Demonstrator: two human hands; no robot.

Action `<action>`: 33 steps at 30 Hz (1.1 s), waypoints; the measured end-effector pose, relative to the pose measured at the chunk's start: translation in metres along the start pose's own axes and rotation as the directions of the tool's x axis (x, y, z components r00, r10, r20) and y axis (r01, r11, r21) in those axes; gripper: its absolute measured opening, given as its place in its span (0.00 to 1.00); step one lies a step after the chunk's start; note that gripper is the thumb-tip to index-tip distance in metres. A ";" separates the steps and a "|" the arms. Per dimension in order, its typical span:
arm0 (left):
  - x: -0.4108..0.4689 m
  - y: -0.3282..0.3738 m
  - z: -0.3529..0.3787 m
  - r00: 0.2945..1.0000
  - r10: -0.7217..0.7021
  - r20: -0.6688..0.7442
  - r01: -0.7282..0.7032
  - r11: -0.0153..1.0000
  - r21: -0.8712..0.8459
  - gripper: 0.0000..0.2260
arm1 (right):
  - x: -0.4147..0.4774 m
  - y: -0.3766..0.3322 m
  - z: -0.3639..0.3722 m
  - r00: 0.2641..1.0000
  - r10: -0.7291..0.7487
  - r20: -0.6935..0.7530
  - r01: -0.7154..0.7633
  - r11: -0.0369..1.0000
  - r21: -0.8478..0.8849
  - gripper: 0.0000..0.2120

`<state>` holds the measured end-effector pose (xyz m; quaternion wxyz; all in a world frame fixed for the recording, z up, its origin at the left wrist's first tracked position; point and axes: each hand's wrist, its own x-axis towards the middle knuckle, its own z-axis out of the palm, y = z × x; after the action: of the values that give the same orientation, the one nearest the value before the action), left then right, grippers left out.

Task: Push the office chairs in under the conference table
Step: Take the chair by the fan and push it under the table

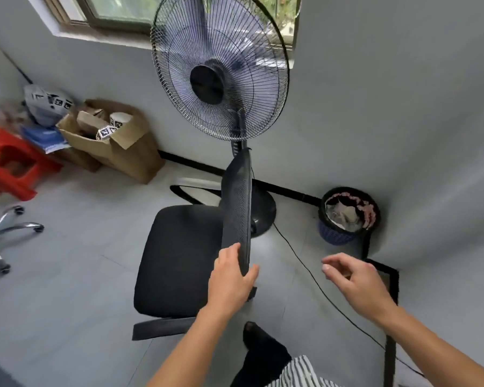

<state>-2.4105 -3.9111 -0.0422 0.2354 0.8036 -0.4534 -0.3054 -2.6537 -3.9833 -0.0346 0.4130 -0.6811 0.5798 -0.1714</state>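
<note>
A black office chair (176, 261) stands on the grey floor in front of me, its seat facing left and its mesh backrest (236, 208) seen edge-on. My left hand (231, 277) grips the near top edge of that backrest, fingers on the seat side and thumb on the other. My right hand (352, 277) hovers in the air to the right of the chair with its fingers loosely curled and apart, holding nothing. No conference table is in view.
A tall black pedestal fan (221, 65) stands just behind the chair, its cord (313, 277) trailing across the floor to the right. A full waste basket (347, 216) sits by the wall. Cardboard boxes (115, 141), a red stool (14, 160) and another chair's chrome base (9, 230) are at the left.
</note>
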 end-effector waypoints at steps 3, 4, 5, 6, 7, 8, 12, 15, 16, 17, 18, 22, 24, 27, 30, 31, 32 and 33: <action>0.041 0.003 0.007 0.997 -0.056 0.060 0.051 0.995 0.082 0.31 | 0.058 -0.033 0.003 0.993 -0.084 0.080 0.089 0.994 -0.058 0.04; 0.051 0.002 0.008 0.994 -0.074 0.075 0.067 0.993 0.100 0.32 | 0.076 -0.044 0.003 0.988 -0.115 0.098 0.124 0.989 -0.086 0.04; 0.057 0.002 0.008 0.992 -0.090 0.091 0.079 0.990 0.118 0.32 | 0.095 -0.054 0.003 0.983 -0.147 0.109 0.160 0.980 -0.119 0.04; 0.061 0.000 0.009 0.990 -0.095 0.104 0.081 0.987 0.137 0.32 | 0.113 -0.064 0.003 0.976 -0.181 0.125 0.199 0.967 -0.157 0.05; 0.062 -0.001 0.009 0.989 -0.095 0.116 0.076 0.985 0.157 0.32 | 0.130 -0.072 0.005 0.964 -0.223 0.146 0.249 0.947 -0.201 0.06; 0.061 -0.003 0.010 0.988 -0.090 0.124 0.068 0.983 0.169 0.32 | 0.146 -0.078 0.007 0.948 -0.270 0.167 0.305 0.920 -0.248 0.07; 0.058 -0.010 0.016 0.988 -0.129 0.089 0.119 0.987 0.106 0.32 | 0.208 -0.100 0.030 0.781 -0.574 0.245 0.623 0.693 -0.364 0.08; 0.052 -0.008 0.027 0.974 -0.227 -0.003 0.227 0.974 0.021 0.31 | 0.255 -0.112 0.056 0.569 -0.724 0.390 0.820 0.466 -0.332 0.11; 0.049 -0.007 0.033 0.959 -0.281 -0.041 0.281 0.960 0.001 0.31 | 0.271 -0.117 0.064 0.512 -0.742 0.434 0.858 0.410 -0.310 0.12; 0.046 -0.005 0.037 0.935 -0.343 -0.093 0.342 0.939 -0.029 0.33 | 0.285 -0.122 0.073 0.468 -0.747 0.471 0.882 0.365 -0.299 0.13; 0.041 -0.003 0.041 0.904 -0.400 -0.151 0.396 0.916 -0.057 0.35 | 0.296 -0.125 0.082 0.437 -0.740 0.512 0.898 0.322 -0.301 0.14; 0.031 0.012 0.049 0.780 -0.543 -0.312 0.580 0.814 0.034 0.41 | 0.314 -0.135 0.105 0.339 -0.681 0.649 0.934 0.159 -0.321 0.19; 0.028 0.020 0.056 0.715 -0.606 -0.349 0.666 0.741 0.078 0.42 | 0.316 -0.135 0.110 0.261 -0.670 0.695 0.952 0.057 -0.302 0.20; 0.025 0.018 0.056 0.642 -0.615 -0.457 0.705 0.708 0.037 0.40 | 0.319 -0.134 0.118 0.177 -0.711 0.680 0.967 -0.003 -0.255 0.20; 0.029 0.008 0.054 0.547 -0.586 -0.598 0.727 0.686 -0.008 0.30 | 0.324 -0.147 0.129 0.128 -0.758 0.640 0.974 -0.027 -0.227 0.18; 0.031 0.005 0.051 0.533 -0.588 -0.609 0.735 0.678 -0.012 0.27 | 0.324 -0.152 0.134 0.116 -0.770 0.628 0.975 -0.034 -0.222 0.18; 0.033 0.000 0.049 0.517 -0.583 -0.626 0.741 0.671 -0.013 0.25 | 0.325 -0.156 0.139 0.102 -0.781 0.616 0.976 -0.042 -0.215 0.18; 0.036 -0.004 0.045 0.506 -0.587 -0.633 0.746 0.665 -0.020 0.23 | 0.326 -0.160 0.143 0.091 -0.788 0.609 0.977 -0.049 -0.209 0.18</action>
<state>-2.4255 -3.9449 -0.0866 0.1207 0.9907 -0.0431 -0.0457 -2.3605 -4.2368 -0.0791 0.0459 -0.9912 -0.0684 -0.1037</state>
